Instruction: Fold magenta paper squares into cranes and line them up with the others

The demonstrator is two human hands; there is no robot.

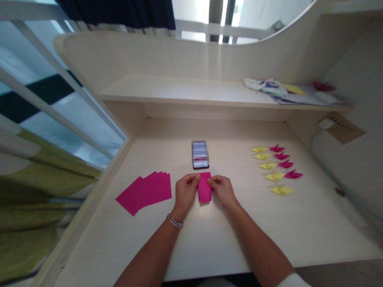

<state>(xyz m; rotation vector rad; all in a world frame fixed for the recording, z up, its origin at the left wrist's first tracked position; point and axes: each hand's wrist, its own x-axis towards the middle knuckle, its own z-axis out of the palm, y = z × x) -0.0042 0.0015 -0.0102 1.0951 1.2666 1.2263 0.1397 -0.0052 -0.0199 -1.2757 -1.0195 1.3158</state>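
Observation:
A folded pink paper (205, 188) lies on the pale wooden desk (209, 239) at the middle. My left hand (185, 192) pinches its left edge with curled fingers, and my right hand (223, 190) pinches its right edge. Just beyond the paper lies a phone (200, 154), screen up. A fanned stack of pink sheets (146, 191) sits to the left of my left hand.
At the right of the desk stand a row of yellow folded cranes (271, 169) and a row of pink cranes (285, 161). A shelf (191, 92) above holds papers (278, 89) and a red crane (323, 85). A railing (60, 99) runs along the left.

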